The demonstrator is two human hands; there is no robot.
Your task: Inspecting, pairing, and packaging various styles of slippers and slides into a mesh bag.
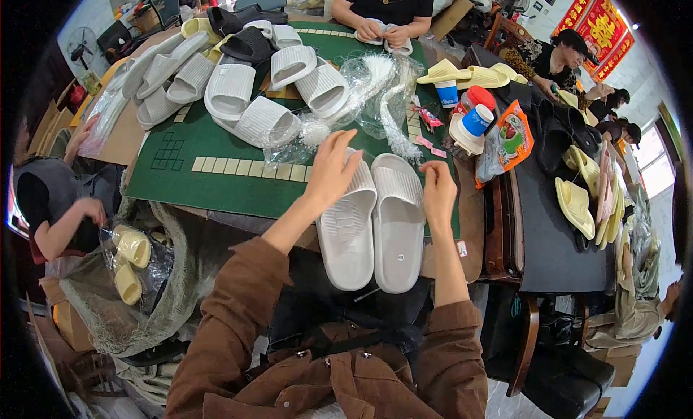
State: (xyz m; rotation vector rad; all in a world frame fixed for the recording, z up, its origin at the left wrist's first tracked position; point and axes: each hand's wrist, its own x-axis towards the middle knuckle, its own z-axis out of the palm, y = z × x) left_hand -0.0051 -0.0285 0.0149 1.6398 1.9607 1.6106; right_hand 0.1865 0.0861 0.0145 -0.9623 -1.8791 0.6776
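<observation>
A pair of light grey slide slippers lies side by side at the table's near edge, heels toward me: the left slipper (348, 246) and the right slipper (399, 235). My left hand (332, 170) is at the left slipper's ribbed strap, fingers stretched and apart; whether it touches the strap is hard to tell. Beside the right slipper's strap is my right hand (439, 191), thumb and fingertips pinched together. Anything in that pinch is too small to make out. Just beyond the slippers lie bundles of thin white strands (393, 108) in clear plastic.
Grey slippers (231, 90) are heaped on the green tabletop (209, 195) at left. Cups (473, 123) and an orange snack bag (505, 145) stand at right, near yellow slippers (575, 202). A co-worker's hands (393, 36) hold slippers opposite; another person sits left by a sack (173, 275).
</observation>
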